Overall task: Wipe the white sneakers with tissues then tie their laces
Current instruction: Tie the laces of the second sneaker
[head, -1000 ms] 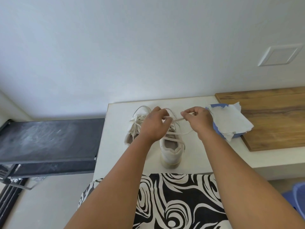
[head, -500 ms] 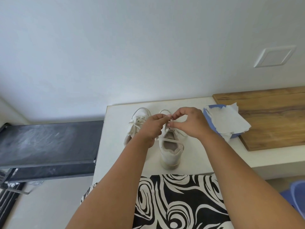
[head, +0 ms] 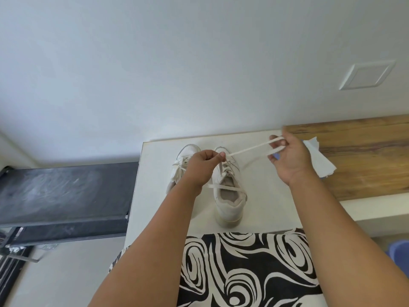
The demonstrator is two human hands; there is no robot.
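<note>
Two white sneakers stand side by side on a white table (head: 265, 196), toes toward the wall. The right sneaker (head: 229, 196) has its heel nearest me; the left sneaker (head: 180, 165) is partly hidden behind my left wrist. My left hand (head: 202, 167) pinches the right sneaker's lace at the knot above its tongue. My right hand (head: 287, 158) is out to the right and grips a loop of the same lace (head: 250, 149), drawn taut between both hands. A loose lace end lies across the shoe's opening.
A tissue (head: 321, 160) on a blue pack lies just behind my right hand, on the edge of a wooden board (head: 365, 156). A black shelf (head: 62, 196) stands to the left of the table. Patterned black-and-white fabric (head: 243, 269) covers my lap below.
My right hand has swung out to the right and drawn the lace loop taut. Half a second ago both hands met over the right sneaker's tongue. My left hand has stayed at the knot.
</note>
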